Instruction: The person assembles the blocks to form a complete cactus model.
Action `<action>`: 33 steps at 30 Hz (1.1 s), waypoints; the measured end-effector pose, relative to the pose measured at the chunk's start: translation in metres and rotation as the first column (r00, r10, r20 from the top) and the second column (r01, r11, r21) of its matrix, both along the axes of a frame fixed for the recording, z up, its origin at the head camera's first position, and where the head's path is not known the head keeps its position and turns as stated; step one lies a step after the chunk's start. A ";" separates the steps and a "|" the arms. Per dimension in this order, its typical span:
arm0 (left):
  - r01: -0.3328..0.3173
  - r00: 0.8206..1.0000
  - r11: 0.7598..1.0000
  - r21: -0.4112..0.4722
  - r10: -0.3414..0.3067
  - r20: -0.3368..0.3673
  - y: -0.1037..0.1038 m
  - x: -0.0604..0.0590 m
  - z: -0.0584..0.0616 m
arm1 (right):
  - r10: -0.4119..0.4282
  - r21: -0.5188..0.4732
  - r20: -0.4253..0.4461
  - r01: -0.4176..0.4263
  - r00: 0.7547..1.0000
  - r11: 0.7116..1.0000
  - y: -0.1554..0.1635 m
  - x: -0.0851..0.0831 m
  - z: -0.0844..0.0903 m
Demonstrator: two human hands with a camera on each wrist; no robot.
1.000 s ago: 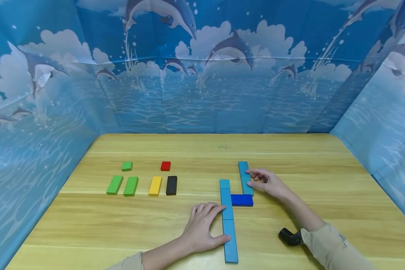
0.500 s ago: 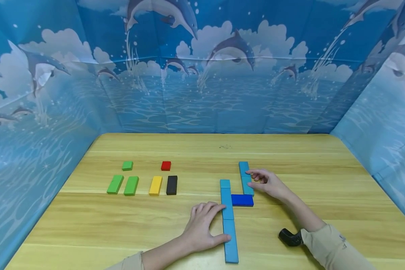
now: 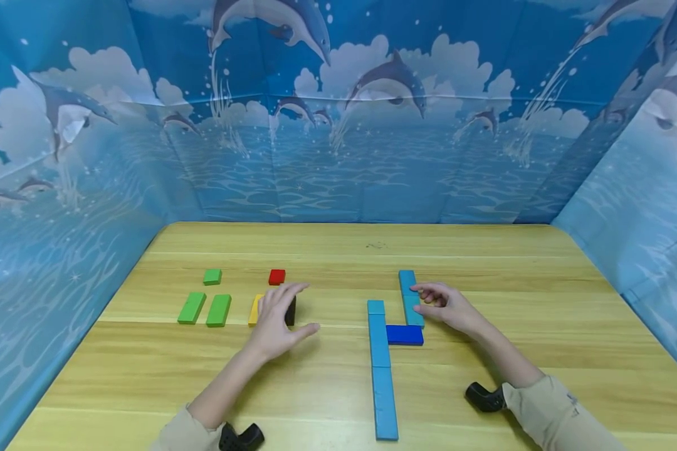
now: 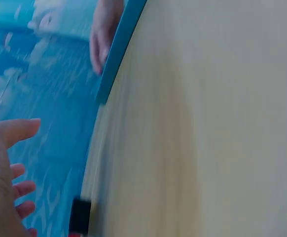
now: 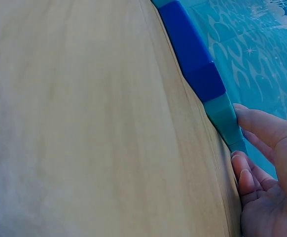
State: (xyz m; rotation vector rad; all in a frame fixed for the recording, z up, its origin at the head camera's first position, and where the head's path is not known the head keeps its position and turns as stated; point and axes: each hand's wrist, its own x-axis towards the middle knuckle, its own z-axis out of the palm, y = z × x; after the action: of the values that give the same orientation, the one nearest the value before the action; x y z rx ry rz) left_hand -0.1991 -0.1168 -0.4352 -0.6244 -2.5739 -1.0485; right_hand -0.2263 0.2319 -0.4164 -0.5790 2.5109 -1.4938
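- Plainly, the left grip (image 3: 276, 319) was seen released: thumb and fingers were spread, with nothing held.
- The black block (image 3: 291, 311) was partly hidden by that grip and was framed, in the head view, between its thumb and forefinger; whether it was touched could not be told.
- The block's long axis was laid front to back on the counter (image 3: 327, 250), and the thumb-to-forefinger gap was judged roughly matched to it.
- The left grip was placed far nearer than the right grip (image 3: 448, 307), whose fingertips were rested at the light blue blocks (image 3: 407, 280); whether these were pinched could not be told.
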 end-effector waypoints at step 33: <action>0.062 0.992 0.978 -0.200 -0.038 0.123 -0.063 -0.034 -0.022 | -0.022 0.000 0.000 0.022 1.000 1.000 0.012 -0.018 -0.033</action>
State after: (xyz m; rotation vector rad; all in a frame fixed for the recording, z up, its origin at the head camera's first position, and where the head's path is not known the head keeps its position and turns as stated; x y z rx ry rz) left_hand -0.2335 -0.1795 -0.4575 -0.6996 -2.8071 -0.8670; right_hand -0.2444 0.2443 -0.4496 -0.5526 2.5258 -1.5008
